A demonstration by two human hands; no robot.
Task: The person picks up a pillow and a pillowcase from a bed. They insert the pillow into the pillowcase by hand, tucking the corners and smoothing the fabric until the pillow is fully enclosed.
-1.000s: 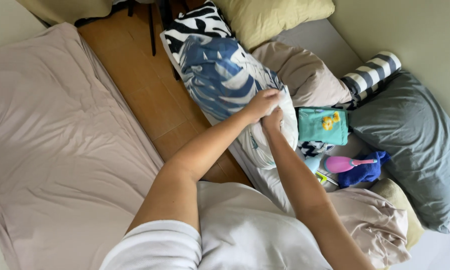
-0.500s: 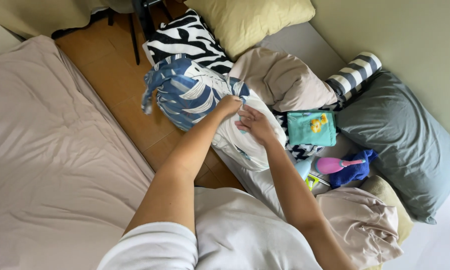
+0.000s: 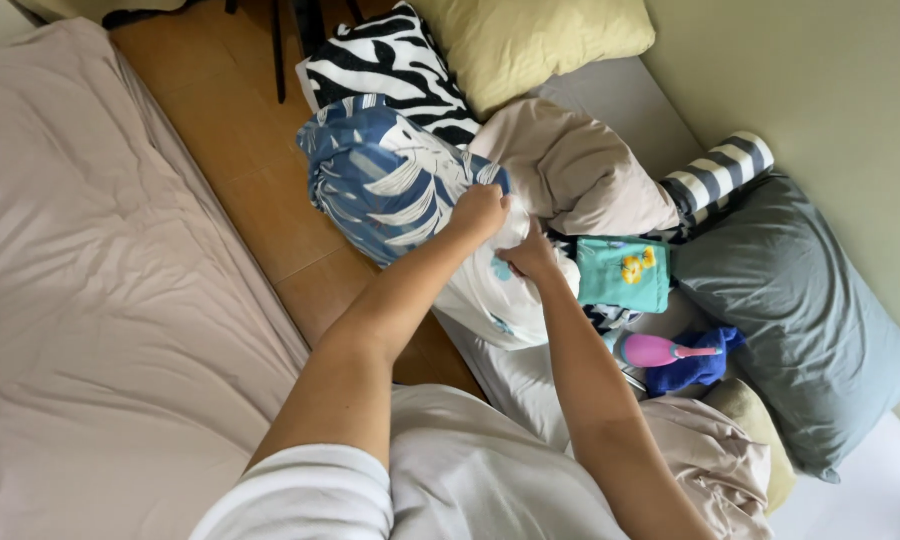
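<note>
A pillow in a blue case with white leaf print (image 3: 380,180) lies over the wooden floor strip and a white pillow (image 3: 490,295). My left hand (image 3: 478,212) is closed on the edge of the blue case near its open end. Right beside it, my right hand (image 3: 530,256) pinches the white inner pillow fabric where it shows out of the case. Both forearms reach forward from the bottom of the view.
A zebra-print cushion (image 3: 390,60), a yellow pillow (image 3: 530,40), a beige pillow (image 3: 580,170), a striped bolster (image 3: 720,170) and a grey pillow (image 3: 800,310) crowd the right. A teal pouch (image 3: 625,272) and pink toy (image 3: 660,350) lie among them. A mattress with beige sheet (image 3: 100,300) fills the left.
The blue leaf-print case has slid further over the pillow toward the far end, and both hands have shifted down and closer together at its open edge.
</note>
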